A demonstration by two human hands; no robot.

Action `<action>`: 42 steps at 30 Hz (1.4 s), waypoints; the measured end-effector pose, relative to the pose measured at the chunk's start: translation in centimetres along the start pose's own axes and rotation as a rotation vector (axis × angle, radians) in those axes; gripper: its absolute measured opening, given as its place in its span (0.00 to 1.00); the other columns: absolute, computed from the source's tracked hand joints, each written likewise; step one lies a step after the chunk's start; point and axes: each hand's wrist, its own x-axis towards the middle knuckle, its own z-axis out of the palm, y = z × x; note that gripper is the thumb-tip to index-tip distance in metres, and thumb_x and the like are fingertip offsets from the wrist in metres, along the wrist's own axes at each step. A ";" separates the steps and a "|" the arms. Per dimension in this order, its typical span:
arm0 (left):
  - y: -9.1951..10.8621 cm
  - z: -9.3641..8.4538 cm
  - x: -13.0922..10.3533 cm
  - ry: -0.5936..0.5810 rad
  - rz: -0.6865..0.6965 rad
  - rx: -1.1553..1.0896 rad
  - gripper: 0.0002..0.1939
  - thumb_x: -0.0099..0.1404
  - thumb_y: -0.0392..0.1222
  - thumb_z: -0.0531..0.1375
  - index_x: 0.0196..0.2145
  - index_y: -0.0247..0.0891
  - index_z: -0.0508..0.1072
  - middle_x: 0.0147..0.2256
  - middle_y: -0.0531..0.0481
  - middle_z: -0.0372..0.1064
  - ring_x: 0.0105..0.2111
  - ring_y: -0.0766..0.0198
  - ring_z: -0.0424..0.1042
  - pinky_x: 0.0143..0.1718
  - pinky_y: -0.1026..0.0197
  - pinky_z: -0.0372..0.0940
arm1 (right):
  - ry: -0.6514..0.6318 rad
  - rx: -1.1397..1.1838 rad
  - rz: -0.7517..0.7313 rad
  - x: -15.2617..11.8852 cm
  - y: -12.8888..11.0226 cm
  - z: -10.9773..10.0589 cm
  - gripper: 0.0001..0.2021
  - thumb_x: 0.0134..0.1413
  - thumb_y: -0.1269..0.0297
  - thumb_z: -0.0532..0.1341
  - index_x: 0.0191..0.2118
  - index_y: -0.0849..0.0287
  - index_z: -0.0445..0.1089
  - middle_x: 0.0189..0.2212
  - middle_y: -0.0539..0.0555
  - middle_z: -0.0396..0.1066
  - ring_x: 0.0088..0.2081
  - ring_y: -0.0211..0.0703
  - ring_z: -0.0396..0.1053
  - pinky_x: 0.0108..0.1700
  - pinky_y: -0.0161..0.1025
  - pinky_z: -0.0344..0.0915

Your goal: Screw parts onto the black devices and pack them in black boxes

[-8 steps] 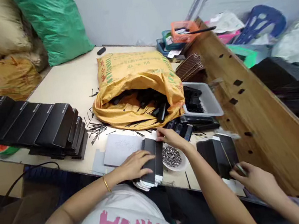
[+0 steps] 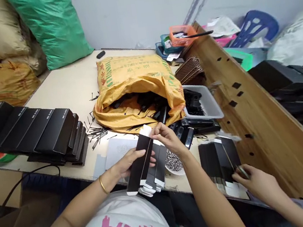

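Note:
My left hand [image 2: 132, 161] is wrapped round a slim black cardboard box [image 2: 142, 156], lifted and tilted off the pile, thumb across its front. White flaps stand out at its upper end. There my right hand [image 2: 164, 136] pinches the box's upper right edge. Under the lifted box lies a small pile of flat black boxes [image 2: 161, 162] with white ends, at the table's front edge. A white bowl of small metal parts [image 2: 173, 161] stands just right of the pile, partly behind my right forearm. A pale grey sheet [image 2: 119, 148] lies to the left.
An open yellow sack [image 2: 133, 68] holds black parts. Stacked black boxes [image 2: 49, 132] stand left. Behind the bowl is a grey tray [image 2: 209, 101]. At right, another person's hand [image 2: 252, 180] holds a thin tool over black boxes [image 2: 211, 161], beside a wooden board [image 2: 255, 120].
The top black box has come up off the pile in my left hand and is now tilted. My right hand has moved slightly up with it.

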 end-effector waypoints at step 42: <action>0.0 -6.8 -1.6 0.372 0.367 0.575 0.50 0.58 0.44 0.61 0.65 0.44 0.29 0.36 0.49 0.72 0.34 0.62 0.70 0.41 0.57 0.63 | 0.113 -0.161 0.174 1.0 4.6 9.1 0.13 0.48 0.50 0.59 0.42 0.36 0.64 0.36 0.49 0.75 0.45 0.62 0.69 0.37 0.56 0.67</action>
